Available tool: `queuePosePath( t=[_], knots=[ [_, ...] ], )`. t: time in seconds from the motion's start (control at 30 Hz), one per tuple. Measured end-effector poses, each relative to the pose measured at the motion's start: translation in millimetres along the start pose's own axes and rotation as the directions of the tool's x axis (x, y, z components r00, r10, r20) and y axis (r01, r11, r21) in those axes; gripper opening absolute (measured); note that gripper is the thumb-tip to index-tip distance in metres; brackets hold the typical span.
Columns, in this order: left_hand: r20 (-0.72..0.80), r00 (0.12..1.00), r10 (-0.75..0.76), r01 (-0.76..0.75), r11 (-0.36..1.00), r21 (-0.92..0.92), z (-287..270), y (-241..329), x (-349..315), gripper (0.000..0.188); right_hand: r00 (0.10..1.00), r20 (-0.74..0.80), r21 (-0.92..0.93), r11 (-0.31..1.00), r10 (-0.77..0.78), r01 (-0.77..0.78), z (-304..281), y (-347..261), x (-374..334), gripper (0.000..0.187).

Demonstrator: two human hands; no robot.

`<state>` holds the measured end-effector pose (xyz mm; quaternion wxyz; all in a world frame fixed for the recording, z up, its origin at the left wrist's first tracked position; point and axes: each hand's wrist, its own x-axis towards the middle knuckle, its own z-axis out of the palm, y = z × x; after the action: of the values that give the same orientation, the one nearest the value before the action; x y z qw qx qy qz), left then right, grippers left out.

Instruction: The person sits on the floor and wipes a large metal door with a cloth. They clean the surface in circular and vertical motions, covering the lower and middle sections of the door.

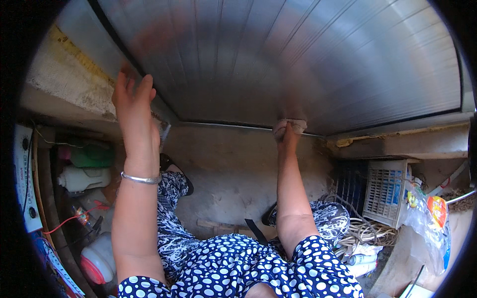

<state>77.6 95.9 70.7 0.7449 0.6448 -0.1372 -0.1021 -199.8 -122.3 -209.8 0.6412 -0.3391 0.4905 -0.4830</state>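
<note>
A large grey metal panel (238,64) with long grooves and a dark edging strip rises in front of me. My right hand (284,135) grips a crumpled pale cloth (297,124) and presses it against the panel's lower part, just above the bottom edge. On the left, my left hand (133,99) is raised by the frame at the panel's side, its fingers loosely bent and apart with nothing in them. Whether its fingertips touch the frame I cannot tell. A silver bangle (141,178) circles my left wrist.
Bottles and a white jug (87,179) stand at the left beside a white box with knobs (26,179). To the right are a white plastic crate (385,191), coiled cable (367,232) and a clear plastic bag (427,223). A concrete ledge (69,84) borders the panel's left.
</note>
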Motion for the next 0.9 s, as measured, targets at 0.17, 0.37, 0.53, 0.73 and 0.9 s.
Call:
queuePosePath(
  t=[0.17,0.37,0.53,0.73,0.9],
  knots=[
    [-0.001,1.0,0.023,-0.023,1.0,0.019,5.7,2.2,-3.3,0.063,0.944,-0.066,0.157,0.937,0.325,-0.311,-28.5,74.9,34.9,0.039],
    [-0.025,0.998,0.055,-0.054,0.998,0.046,2.6,-7.3,-0.7,0.064,0.781,-0.135,0.063,0.792,0.61,-0.608,-17.4,85.6,35.9,0.046],
    [-0.052,0.997,0.053,-0.053,0.999,0.004,0.0,-8.8,-1.1,0.064,0.788,0.037,0.198,0.769,0.614,-0.608,-6.4,46.9,14.1,0.039],
    [-0.01,0.999,0.031,-0.031,0.999,-0.019,2.6,-6.5,4.6,0.062,0.892,0.235,0.332,0.831,0.385,-0.446,-4.5,5.0,-10.2,0.029],
    [0.003,0.999,0.051,-0.051,0.998,0.024,-10.3,-23.9,19.5,0.064,0.977,0.108,0.304,0.93,0.183,-0.208,54.7,-102.5,-72.1,0.035]
  ],
)
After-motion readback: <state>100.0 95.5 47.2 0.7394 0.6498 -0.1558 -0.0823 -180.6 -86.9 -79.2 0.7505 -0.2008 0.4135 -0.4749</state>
